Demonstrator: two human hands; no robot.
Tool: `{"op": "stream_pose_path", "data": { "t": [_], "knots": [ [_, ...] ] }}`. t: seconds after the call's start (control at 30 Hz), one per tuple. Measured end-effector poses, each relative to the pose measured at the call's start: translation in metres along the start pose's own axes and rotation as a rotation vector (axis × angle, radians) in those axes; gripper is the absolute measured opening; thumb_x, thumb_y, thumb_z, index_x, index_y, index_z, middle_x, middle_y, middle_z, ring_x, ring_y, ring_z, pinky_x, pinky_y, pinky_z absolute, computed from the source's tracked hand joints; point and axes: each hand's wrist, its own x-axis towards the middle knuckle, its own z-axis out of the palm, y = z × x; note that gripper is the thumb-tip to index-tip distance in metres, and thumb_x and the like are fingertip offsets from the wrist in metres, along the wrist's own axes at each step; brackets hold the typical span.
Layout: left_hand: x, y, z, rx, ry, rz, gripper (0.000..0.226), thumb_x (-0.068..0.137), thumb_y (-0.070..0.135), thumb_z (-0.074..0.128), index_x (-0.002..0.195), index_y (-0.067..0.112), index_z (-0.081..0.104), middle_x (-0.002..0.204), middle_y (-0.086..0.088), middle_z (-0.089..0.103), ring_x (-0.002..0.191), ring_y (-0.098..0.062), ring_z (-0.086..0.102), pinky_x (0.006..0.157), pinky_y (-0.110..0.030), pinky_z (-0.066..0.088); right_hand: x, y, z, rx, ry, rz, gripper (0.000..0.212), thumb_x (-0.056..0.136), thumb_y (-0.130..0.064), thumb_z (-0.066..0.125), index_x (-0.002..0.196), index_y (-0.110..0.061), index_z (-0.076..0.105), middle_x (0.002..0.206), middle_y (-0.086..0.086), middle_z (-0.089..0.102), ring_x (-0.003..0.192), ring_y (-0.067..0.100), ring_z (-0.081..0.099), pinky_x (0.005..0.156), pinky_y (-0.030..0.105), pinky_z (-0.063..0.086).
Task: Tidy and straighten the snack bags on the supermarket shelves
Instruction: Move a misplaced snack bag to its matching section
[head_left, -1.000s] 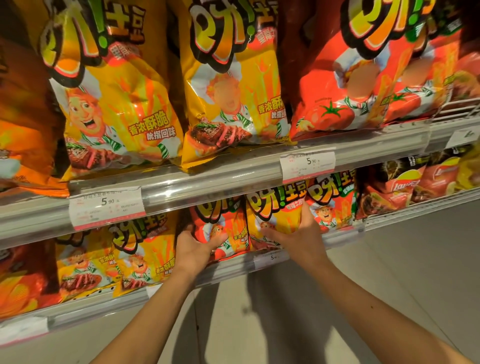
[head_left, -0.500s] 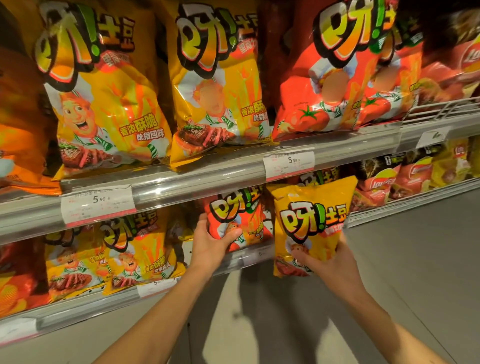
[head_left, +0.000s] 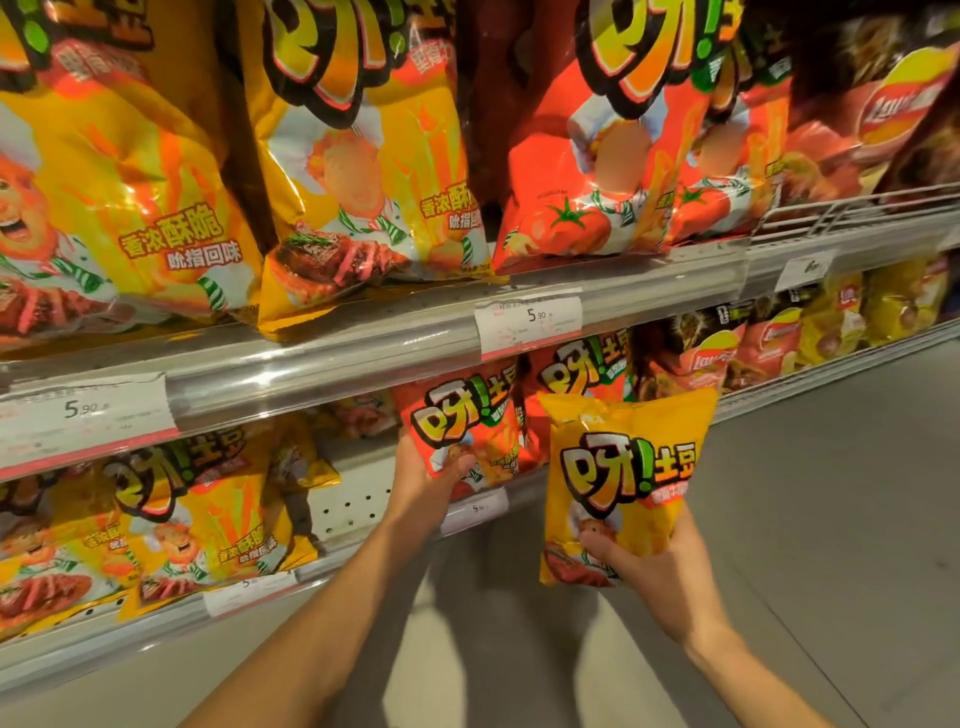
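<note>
I am looking at two grey metal shelves with clear plastic price rails (head_left: 311, 374) running across my view, the upper shelf sitting above the lower shelf edge (head_left: 363, 551). On the upper one, large glossy yellow snack bags printed with a chef and grilled meat (head_left: 358, 171) are standing upright beside large glossy red snack bags showing a tomato (head_left: 582, 171); the yellow ones are carrying the lines 香浓酥脆 and 吮指回味. White paper price tags (head_left: 528, 321) on the rail are reading 5.90. Dark and red Lay's chip bags (head_left: 701, 353) are filling the far right of both shelves.

On the lower shelf, smaller yellow bags (head_left: 208, 514) are leaning at the left, next to a bare perforated patch.

My right hand (head_left: 649, 566) is holding a small yellow snack bag (head_left: 623, 483) out in front of the lower shelf, off the shelf entirely. Its long axis is running near vertical, top edge up and tilted slightly right, printed face toward me, reading 呀!土豆. The thumb is pressing on the front lower corner, the fingers curling behind.

My left hand (head_left: 426, 483) is gripping a small red snack bag (head_left: 462, 436) at the lower shelf's front, upright, thumb across its face and fingers hidden behind it.
</note>
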Motion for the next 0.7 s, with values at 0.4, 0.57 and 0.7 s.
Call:
{"op": "stream_pose_path", "data": {
  "t": [0.4, 0.57, 0.7],
  "knots": [
    [-0.054, -0.002, -0.082, 0.695, -0.06, 0.108, 0.038, 0.092, 0.02, 0.067, 0.126, 0.011, 0.052, 0.128, -0.007, 0.056, 0.12, -0.023, 0.053, 0.102, -0.036, 0.044, -0.054, -0.039, 0.087, 0.015, -0.274, -0.079, 0.089, 0.043, -0.049, 0.1, 0.122, -0.035, 0.06, 0.111, -0.018, 0.074, 0.1, 0.001, 0.071, 0.079, 0.023, 0.059],
    [-0.11, 0.005, -0.153, 0.974, -0.083, 0.299, 0.023, 0.098, 0.028, 0.053, 0.114, 0.014, 0.062, 0.111, -0.001, 0.059, 0.107, -0.017, 0.054, 0.092, -0.034, 0.046, -0.069, -0.051, 0.138, -0.024, -0.309, -0.152, 0.083, 0.051, -0.044, 0.099, 0.123, -0.033, 0.059, 0.114, -0.016, 0.072, 0.104, 0.002, 0.069, 0.082, 0.02, 0.057],
    [-0.154, 0.0, -0.198, 1.136, 0.043, 0.358, 0.007, 0.095, 0.023, 0.059, 0.095, 0.02, 0.065, 0.091, 0.004, 0.062, 0.084, -0.018, 0.06, 0.071, -0.033, 0.051, -0.064, -0.063, 0.177, -0.084, -0.194, -0.24, 0.064, 0.054, -0.055, 0.095, 0.1, -0.03, 0.058, 0.09, -0.013, 0.072, 0.082, 0.005, 0.069, 0.068, 0.03, 0.058]
  ]
}}
